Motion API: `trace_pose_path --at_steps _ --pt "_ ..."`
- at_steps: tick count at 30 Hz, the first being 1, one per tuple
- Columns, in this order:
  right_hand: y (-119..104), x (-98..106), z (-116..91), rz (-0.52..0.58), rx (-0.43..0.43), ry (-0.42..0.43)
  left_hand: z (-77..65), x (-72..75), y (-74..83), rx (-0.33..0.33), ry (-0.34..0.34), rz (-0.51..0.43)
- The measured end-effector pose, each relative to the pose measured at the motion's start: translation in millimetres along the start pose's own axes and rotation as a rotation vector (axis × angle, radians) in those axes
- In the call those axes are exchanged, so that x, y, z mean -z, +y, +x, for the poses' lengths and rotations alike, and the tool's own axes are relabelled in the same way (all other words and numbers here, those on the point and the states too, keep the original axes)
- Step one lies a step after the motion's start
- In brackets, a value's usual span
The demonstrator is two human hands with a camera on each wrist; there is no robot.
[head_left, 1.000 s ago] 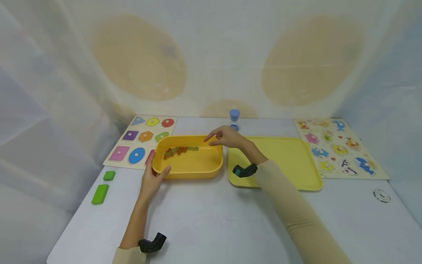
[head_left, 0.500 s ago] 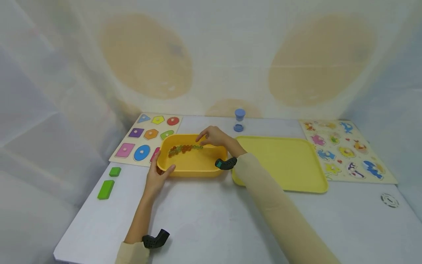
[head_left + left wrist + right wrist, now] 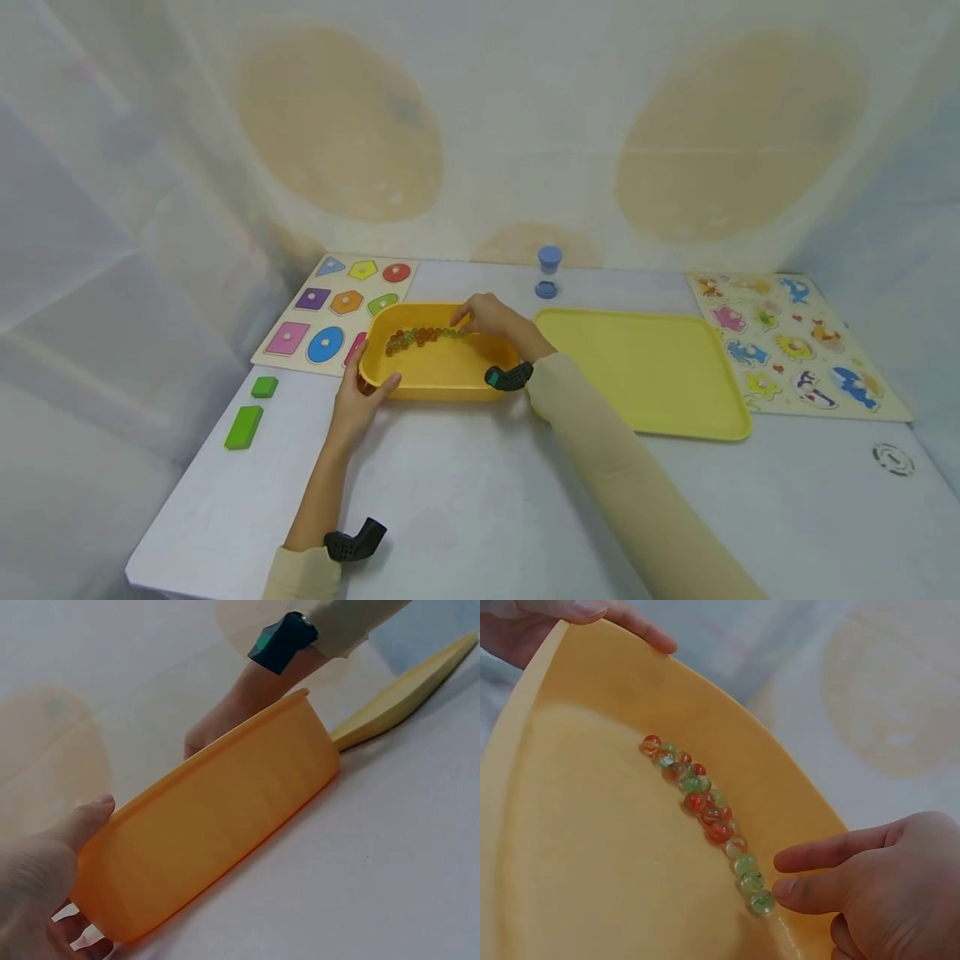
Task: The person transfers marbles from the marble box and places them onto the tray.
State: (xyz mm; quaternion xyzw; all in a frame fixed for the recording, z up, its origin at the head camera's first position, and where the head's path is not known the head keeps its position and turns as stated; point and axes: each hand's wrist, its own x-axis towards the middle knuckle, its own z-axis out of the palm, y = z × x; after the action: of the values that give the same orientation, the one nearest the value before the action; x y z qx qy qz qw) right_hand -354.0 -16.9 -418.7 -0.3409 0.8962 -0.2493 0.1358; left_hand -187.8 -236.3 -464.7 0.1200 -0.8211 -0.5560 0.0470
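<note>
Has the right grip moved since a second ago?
Yes: judged against the yellow tray in the head view, the right grip has shifted left, toward the marbles.

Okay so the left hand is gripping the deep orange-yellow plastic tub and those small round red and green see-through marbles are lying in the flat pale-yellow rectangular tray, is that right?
Not quite: the marbles lie inside the tub, as the right wrist view shows, not in the tray. The left hand does indeed grip the tub.
</note>
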Motion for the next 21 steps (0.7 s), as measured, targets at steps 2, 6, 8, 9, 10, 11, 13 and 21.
trace_pose_path --at_steps 2,6,8,9,10,11,13,21 --pt "0.4 -0.5 0.5 -0.011 -0.010 -0.005 0.1 0.1 0.2 0.002 -0.002 -0.006" --pt "1.6 -2.5 1.3 -0.040 -0.020 -0.032 0.1 0.1 -0.1 0.002 0.002 -0.006" --pt "2.2 -3.8 1.6 -0.048 -0.025 -0.041 0.3 0.3 -0.4 0.001 0.003 -0.006" --pt "2.4 -4.6 1.7 -0.050 -0.030 -0.043 0.4 0.4 -0.8 -0.001 0.004 -0.008" --pt "2.6 -5.3 1.7 -0.048 -0.037 -0.043 0.5 0.4 -1.1 0.000 0.006 -0.010" --pt "2.6 -5.9 1.5 -0.049 -0.044 -0.041 0.7 0.4 -1.4 -0.003 0.006 -0.014" --pt "2.5 -6.5 1.4 -0.056 -0.046 -0.037 0.8 0.4 -1.6 -0.006 0.005 -0.017" --pt "3.0 -7.5 3.0 -0.121 -0.045 -0.031 0.3 0.6 1.5 -0.008 0.002 -0.014"
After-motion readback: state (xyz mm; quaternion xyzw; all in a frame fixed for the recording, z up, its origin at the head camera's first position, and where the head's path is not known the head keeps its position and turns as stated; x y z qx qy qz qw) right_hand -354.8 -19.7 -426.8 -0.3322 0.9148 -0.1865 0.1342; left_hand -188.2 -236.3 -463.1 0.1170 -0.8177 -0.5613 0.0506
